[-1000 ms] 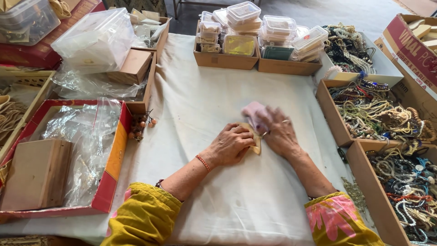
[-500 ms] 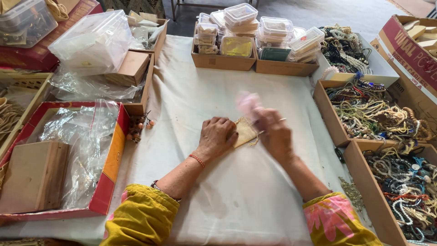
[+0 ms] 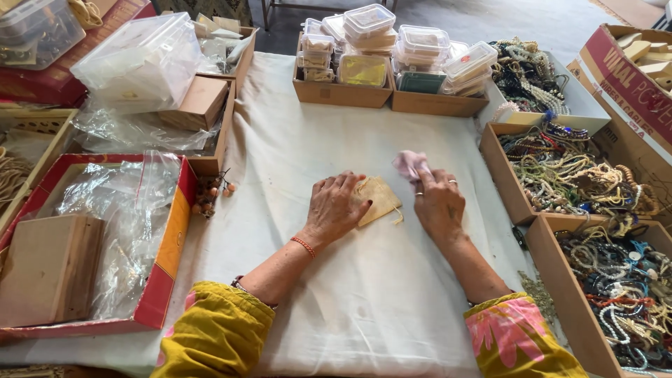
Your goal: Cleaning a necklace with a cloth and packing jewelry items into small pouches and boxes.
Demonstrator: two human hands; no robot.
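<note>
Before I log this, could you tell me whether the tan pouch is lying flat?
Flat: the pouch lies on the cloth under the left hand.

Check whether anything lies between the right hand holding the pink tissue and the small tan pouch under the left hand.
Nothing visible does. The right hand grips the pink tissue just right of the tan pouch, with only bare white cloth between them. The left hand presses on the pouch's left part.

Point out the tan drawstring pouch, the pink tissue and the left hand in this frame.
tan drawstring pouch (image 3: 381, 199), head view, on its bare cloth face right of the left hand.
pink tissue (image 3: 409, 164), head view, on the crumpled wad above the right fingers.
left hand (image 3: 334, 208), head view, on the back of the hand.
</note>
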